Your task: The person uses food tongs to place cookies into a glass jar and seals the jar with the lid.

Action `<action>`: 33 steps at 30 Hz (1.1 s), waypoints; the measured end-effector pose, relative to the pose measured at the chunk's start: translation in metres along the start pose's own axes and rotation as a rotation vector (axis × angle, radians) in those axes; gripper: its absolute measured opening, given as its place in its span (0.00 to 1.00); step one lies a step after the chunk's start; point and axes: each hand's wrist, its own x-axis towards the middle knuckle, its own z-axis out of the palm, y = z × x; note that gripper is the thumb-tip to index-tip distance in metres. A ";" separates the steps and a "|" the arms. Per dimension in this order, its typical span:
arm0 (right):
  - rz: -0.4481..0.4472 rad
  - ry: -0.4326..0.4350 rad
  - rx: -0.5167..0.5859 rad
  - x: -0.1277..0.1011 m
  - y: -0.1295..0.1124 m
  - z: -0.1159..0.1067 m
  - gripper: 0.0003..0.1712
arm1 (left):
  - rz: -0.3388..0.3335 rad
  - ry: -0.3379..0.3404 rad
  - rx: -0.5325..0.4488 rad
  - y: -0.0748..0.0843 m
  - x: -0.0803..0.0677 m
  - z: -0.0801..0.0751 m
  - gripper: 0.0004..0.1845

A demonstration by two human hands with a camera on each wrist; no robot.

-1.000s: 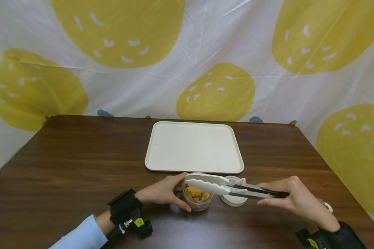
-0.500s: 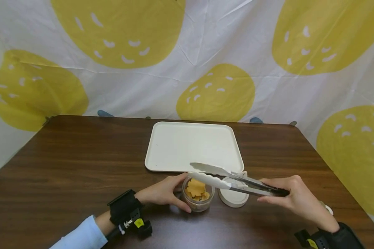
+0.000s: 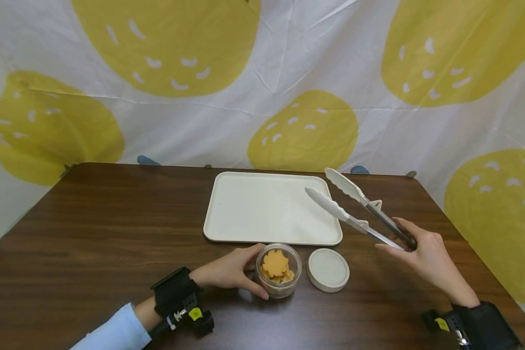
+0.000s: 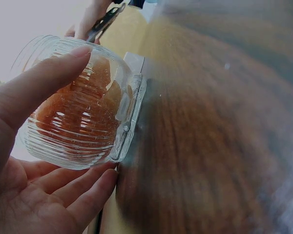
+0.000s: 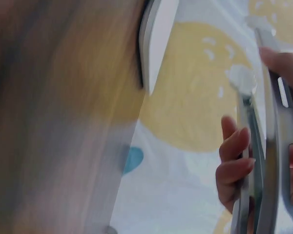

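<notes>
The jar [image 3: 278, 270] of cookies sat on the worktop [image 3: 113, 228], steadied by the left hand [image 3: 229, 271]; the parted, empty tongs [image 3: 358, 206], held at two o'clock by the right hand's [image 3: 424, 257] curled fingers, were best lowered straight in.

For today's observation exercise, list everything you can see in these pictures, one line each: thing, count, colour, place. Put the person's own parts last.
Table: one, dark brown wood, fills the lower scene.
Tray: one, cream, table centre, far side of the jar.
Jar: one, clear ribbed glass, open, near table edge, in front of the tray.
Biscuits: several, orange, flower-shaped on top, inside the jar.
Lid: one, white, flat on the table right of the jar.
Tongs: one pair, white tips on metal arms, apart, raised over the tray's right edge.
Backdrop: one, white with yellow blobs, behind the table.
Left hand: one, holds the jar.
Right hand: one, fingers grip the tongs.
</notes>
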 end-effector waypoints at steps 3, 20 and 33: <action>0.064 -0.038 -0.058 0.007 0.011 -0.003 0.26 | 0.002 0.002 0.007 0.000 0.000 0.000 0.37; 0.324 -0.221 -0.188 0.031 0.052 0.008 0.34 | 0.013 -0.004 -0.010 -0.002 0.000 0.000 0.37; 0.423 -0.302 -0.204 0.035 0.068 0.022 0.31 | 0.015 -0.011 -0.037 -0.003 0.000 0.000 0.37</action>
